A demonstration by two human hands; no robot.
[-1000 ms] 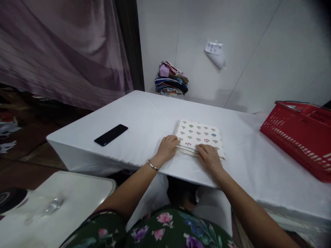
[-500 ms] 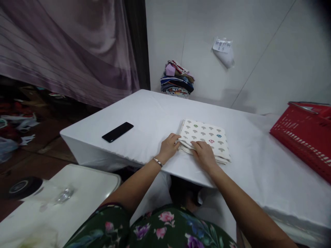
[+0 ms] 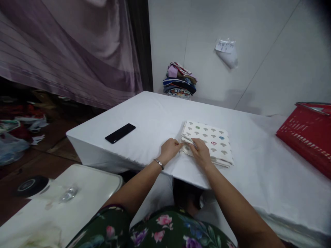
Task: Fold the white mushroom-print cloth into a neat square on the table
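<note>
A folded white cloth [image 3: 207, 137] printed with grey mushrooms and a few coloured ones lies on the white-covered table [image 3: 160, 117] near its front edge. My left hand [image 3: 170, 149] pinches the cloth's near left corner between thumb and fingers. On the front left part of the cloth, my right hand [image 3: 200, 151] grips the edge of the upper layers, which are slightly raised there. Some lower layers show between the two hands.
A black phone [image 3: 120, 133] lies on the table at the left. Folded clothes [image 3: 179, 81] are stacked by the wall behind. At the right stands a red basket [image 3: 307, 134]. A white stool [image 3: 85, 186] is at the lower left, beside a purple curtain [image 3: 77, 44].
My right hand has shifted a little left toward my left hand, and the cloth's front left edge is lifted more. The whole view has moved slightly.
</note>
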